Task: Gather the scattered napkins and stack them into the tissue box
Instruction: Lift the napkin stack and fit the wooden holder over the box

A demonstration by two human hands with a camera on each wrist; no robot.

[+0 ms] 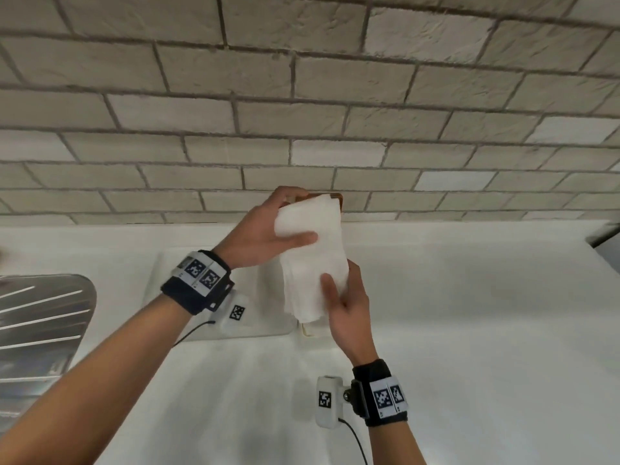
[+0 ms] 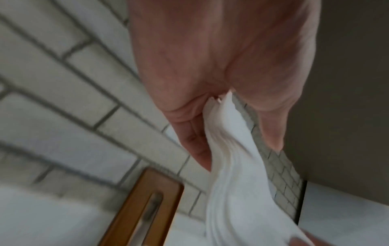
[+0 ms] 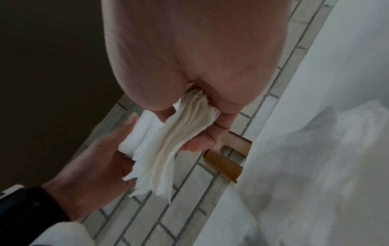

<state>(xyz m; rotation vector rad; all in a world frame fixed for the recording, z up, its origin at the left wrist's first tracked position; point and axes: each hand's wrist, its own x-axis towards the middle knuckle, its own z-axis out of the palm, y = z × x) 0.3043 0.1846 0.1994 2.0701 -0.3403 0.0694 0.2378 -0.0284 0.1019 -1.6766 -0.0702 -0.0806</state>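
A thick stack of white napkins (image 1: 313, 260) is held upright above the counter between both hands. My left hand (image 1: 295, 223) grips its top end, thumb across the front and fingers behind. My right hand (image 1: 339, 276) pinches the lower end, thumb on the front. The wooden tissue box (image 1: 338, 200) stands against the brick wall right behind the stack, mostly hidden. The left wrist view shows the stack (image 2: 233, 174) above the box's slotted top (image 2: 147, 208). In the right wrist view the stack (image 3: 168, 149) hangs beside the box (image 3: 227, 163).
One more pale napkin (image 1: 310, 330) lies on the white counter (image 1: 469, 313) under the stack. A white tray (image 1: 255, 327) sits left of it. A steel sink drainer (image 1: 40, 330) fills the left edge. The brick wall (image 1: 302, 95) closes the back.
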